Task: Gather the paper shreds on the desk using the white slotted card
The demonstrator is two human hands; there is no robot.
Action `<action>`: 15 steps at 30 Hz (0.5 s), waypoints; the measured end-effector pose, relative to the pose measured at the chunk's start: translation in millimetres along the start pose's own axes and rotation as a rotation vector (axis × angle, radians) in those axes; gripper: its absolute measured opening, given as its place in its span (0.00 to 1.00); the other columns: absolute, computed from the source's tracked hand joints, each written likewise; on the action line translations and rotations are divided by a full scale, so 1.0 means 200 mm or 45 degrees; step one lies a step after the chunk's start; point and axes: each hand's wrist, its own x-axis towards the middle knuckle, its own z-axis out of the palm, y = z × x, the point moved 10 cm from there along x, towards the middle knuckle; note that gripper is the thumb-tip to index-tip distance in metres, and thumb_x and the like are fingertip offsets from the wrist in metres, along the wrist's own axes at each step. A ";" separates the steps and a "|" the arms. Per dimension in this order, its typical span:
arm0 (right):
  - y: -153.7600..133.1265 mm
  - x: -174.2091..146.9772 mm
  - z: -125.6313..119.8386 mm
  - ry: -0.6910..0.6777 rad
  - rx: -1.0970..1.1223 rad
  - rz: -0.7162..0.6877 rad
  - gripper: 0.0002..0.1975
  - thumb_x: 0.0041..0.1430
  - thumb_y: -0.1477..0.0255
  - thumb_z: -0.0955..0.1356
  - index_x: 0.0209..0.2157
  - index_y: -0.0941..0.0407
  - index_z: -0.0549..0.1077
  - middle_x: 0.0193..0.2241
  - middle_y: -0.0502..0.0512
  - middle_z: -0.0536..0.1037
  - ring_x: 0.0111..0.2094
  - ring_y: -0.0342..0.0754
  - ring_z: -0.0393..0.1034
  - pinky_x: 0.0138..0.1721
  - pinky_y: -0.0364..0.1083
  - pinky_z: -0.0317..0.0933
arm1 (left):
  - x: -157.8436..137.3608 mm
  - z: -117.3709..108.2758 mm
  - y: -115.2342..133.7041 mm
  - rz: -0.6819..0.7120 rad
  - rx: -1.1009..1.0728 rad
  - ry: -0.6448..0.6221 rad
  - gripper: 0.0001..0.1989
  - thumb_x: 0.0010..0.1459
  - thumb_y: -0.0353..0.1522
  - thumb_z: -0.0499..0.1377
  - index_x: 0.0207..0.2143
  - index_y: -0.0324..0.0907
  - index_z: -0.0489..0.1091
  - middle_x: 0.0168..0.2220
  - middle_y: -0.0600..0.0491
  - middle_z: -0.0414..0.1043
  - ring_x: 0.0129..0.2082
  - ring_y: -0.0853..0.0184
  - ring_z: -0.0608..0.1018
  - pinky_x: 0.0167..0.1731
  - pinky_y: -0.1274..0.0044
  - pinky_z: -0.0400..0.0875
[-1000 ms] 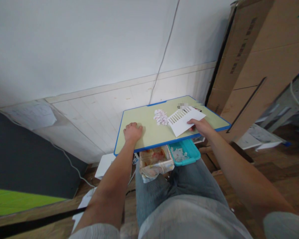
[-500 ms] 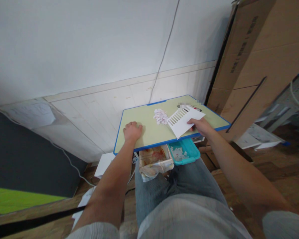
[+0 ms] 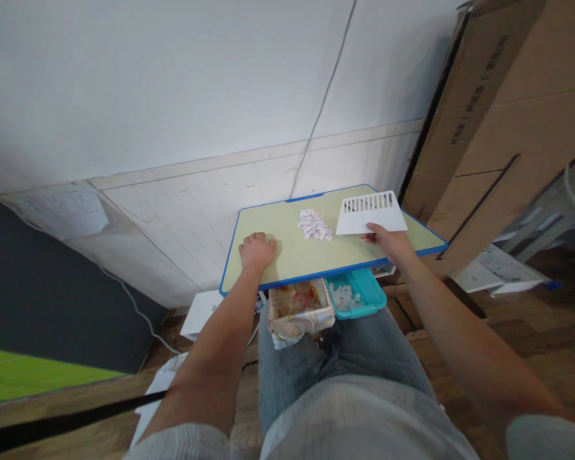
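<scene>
My right hand [image 3: 386, 241] grips the near edge of a white slotted card [image 3: 371, 220], thumb on top and fingers beneath. A row of slots runs along the card's far side. To its left, a pile of small white pieces [image 3: 315, 225] with pinkish marks lies on the pale yellow-green tabletop [image 3: 292, 262]. On the left part of the table rests my left hand [image 3: 257, 251], palm down, fingers slightly bent and thumb apart, holding nothing.
Under the table's blue front edge sit a cloth-lined box [image 3: 299, 313] with stained insides and a turquoise bin [image 3: 357, 294] holding white scraps. A tall cardboard box [image 3: 489, 140] stands on the right. Behind the table is a white wall [image 3: 196, 96] with a hanging cable [image 3: 323, 102].
The slotted card has turned, and its slots now point toward the wall, away from the pile. It has moved slightly right. My left hand stays in place on the table.
</scene>
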 end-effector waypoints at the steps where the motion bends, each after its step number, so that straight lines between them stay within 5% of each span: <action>1: 0.00 0.00 0.01 -0.005 -0.029 -0.003 0.19 0.53 0.56 0.80 0.38 0.52 0.78 0.27 0.55 0.86 0.25 0.50 0.76 0.26 0.46 0.70 | 0.00 0.00 0.00 -0.001 -0.003 0.001 0.29 0.79 0.42 0.53 0.69 0.35 0.80 0.73 0.33 0.80 0.74 0.42 0.79 0.72 0.52 0.75; 15: 0.02 -0.03 0.30 -0.185 -0.235 -0.049 0.19 0.61 0.53 0.81 0.37 0.53 0.81 0.28 0.58 0.89 0.22 0.50 0.77 0.28 0.47 0.76 | 0.00 0.01 0.00 -0.004 -0.027 0.003 0.29 0.79 0.43 0.53 0.68 0.37 0.80 0.73 0.33 0.80 0.74 0.42 0.78 0.73 0.53 0.74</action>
